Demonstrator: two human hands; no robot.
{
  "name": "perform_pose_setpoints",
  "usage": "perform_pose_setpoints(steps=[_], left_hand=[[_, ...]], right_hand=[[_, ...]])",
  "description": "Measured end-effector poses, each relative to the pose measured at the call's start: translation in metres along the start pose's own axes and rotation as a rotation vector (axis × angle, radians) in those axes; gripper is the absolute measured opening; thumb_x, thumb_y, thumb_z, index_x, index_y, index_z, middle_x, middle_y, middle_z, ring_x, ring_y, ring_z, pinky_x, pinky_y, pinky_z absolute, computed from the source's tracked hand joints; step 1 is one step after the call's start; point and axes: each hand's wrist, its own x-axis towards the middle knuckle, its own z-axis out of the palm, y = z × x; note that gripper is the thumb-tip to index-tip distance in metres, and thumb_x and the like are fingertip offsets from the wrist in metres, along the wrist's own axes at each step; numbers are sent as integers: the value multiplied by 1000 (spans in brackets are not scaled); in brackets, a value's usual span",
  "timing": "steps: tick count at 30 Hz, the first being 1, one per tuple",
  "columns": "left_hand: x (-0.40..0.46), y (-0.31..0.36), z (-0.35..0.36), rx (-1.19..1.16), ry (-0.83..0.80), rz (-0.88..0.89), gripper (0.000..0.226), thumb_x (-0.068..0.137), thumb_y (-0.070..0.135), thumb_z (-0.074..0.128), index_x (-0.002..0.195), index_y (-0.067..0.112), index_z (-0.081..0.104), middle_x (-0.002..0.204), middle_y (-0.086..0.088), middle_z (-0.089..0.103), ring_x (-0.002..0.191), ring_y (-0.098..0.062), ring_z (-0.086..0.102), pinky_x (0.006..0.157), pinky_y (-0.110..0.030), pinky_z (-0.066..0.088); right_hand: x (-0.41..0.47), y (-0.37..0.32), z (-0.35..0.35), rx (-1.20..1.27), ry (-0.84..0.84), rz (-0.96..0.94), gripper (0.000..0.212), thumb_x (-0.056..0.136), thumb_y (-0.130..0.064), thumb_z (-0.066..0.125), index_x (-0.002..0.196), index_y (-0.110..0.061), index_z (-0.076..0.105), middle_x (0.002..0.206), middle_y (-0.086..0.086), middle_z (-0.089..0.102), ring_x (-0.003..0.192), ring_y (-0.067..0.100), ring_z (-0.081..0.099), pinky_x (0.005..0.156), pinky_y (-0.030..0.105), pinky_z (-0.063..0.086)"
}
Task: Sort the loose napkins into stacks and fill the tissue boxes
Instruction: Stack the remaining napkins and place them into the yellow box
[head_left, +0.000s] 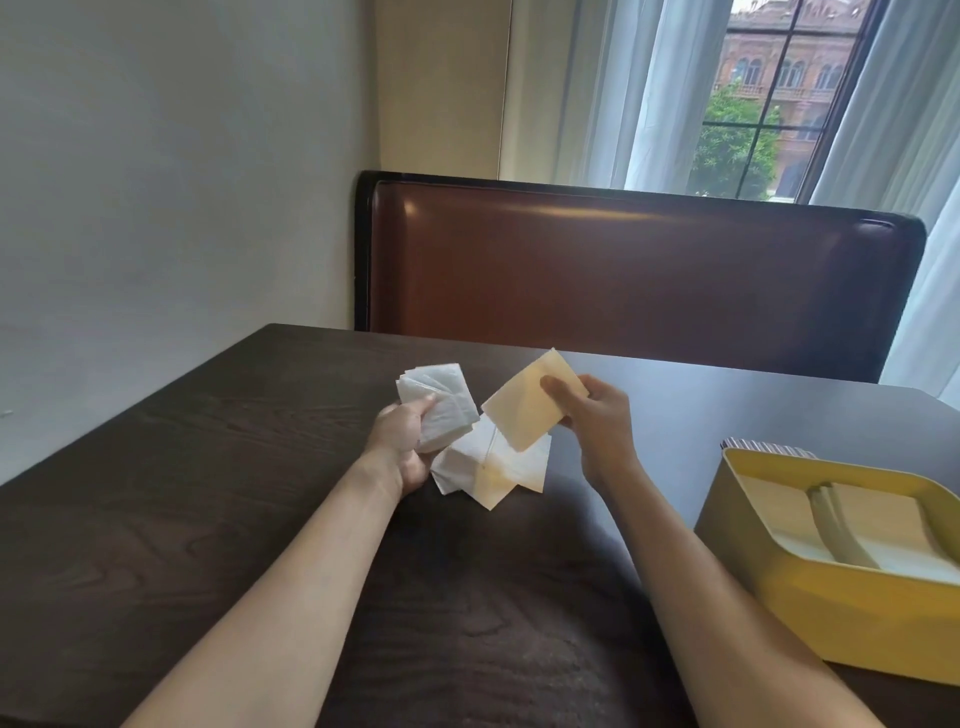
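My left hand (402, 441) grips a stack of white napkins (441, 402) held just above the dark table. My right hand (597, 421) pinches a single cream napkin (524, 410) by its right edge, lifted over a small loose pile of white and cream napkins (493, 470) lying on the table between my hands. A yellow tissue box (810, 608) stands open at the right, with cream napkins (774, 506) stacked inside on both sides of a divider.
The dark wooden table (208, 493) runs to the wall at the left. A brown padded bench back (639, 270) stands behind the far edge. A striped item (763, 446) peeks out behind the yellow box. Curtains and a window are beyond.
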Motion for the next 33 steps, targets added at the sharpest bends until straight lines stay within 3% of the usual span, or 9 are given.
perform_pose_setpoints(steps=[4, 8, 12, 16, 20, 24, 28, 30, 33], left_hand=[[-12, 2, 5, -2, -27, -20, 30, 101, 29, 52, 103, 4, 67, 79, -11, 74, 63, -23, 72, 55, -28, 58], [-25, -1, 14, 119, -341, -130, 73, 103, 57, 23, 123, 0, 65, 102, -19, 73, 82, -30, 73, 72, -38, 56], [-28, -8, 18, 194, -454, -182, 87, 101, 66, 17, 119, -6, 62, 100, -18, 71, 86, -29, 69, 74, -38, 53], [-30, -9, 18, 252, -523, -189, 67, 102, 58, 32, 116, -1, 63, 96, -14, 66, 82, -24, 65, 72, -33, 53], [-25, -14, 16, 308, -460, -122, 36, 105, 28, 47, 125, 3, 62, 113, -15, 68, 93, -25, 68, 83, -39, 52], [-17, -12, 12, 252, -243, -67, 23, 105, 12, 46, 117, 0, 62, 94, -15, 70, 70, -22, 72, 56, -34, 59], [-4, -5, 4, 130, -3, 29, 12, 101, 4, 52, 106, 1, 63, 89, -17, 68, 72, -29, 69, 53, -38, 60], [-3, -5, 3, 115, 22, 27, 10, 99, 3, 53, 103, 3, 63, 88, -17, 67, 73, -30, 67, 53, -37, 60], [-3, -7, 4, 137, 32, 19, 11, 98, 4, 55, 104, 4, 63, 88, -16, 66, 74, -30, 66, 62, -39, 59]], right_hand=[[-3, -11, 0, 221, -200, 83, 15, 93, -12, 65, 83, -1, 62, 74, 3, 61, 68, 12, 63, 61, 23, 50], [-5, -17, 8, 116, -321, 52, 43, 78, -26, 74, 78, 13, 58, 72, 12, 49, 62, 22, 46, 58, 27, 37], [-7, -11, 14, -176, -257, -44, 35, 87, -12, 72, 58, -5, 55, 53, -2, 45, 46, 8, 41, 44, 18, 35], [-7, -6, 14, -255, -206, -45, 2, 84, -12, 76, 83, -12, 74, 74, -4, 67, 62, 3, 61, 56, 16, 47], [-6, -5, 14, -238, -254, -7, 22, 86, -11, 74, 107, -16, 72, 94, -9, 69, 79, -4, 65, 62, 11, 49], [0, 1, 11, -242, -140, 18, 30, 95, -22, 65, 123, -13, 66, 114, -4, 66, 99, 6, 61, 79, 15, 52], [10, 24, 5, -906, -205, 58, 45, 93, -38, 62, 134, -19, 59, 140, 3, 56, 131, 26, 45, 110, 40, 37], [8, 30, 7, -1133, -286, 122, 47, 93, -48, 56, 133, -24, 57, 144, 2, 50, 135, 29, 37, 110, 39, 30], [6, 28, 9, -1108, -274, 112, 30, 89, -46, 61, 114, -28, 64, 129, 0, 57, 128, 27, 44, 102, 38, 32]])
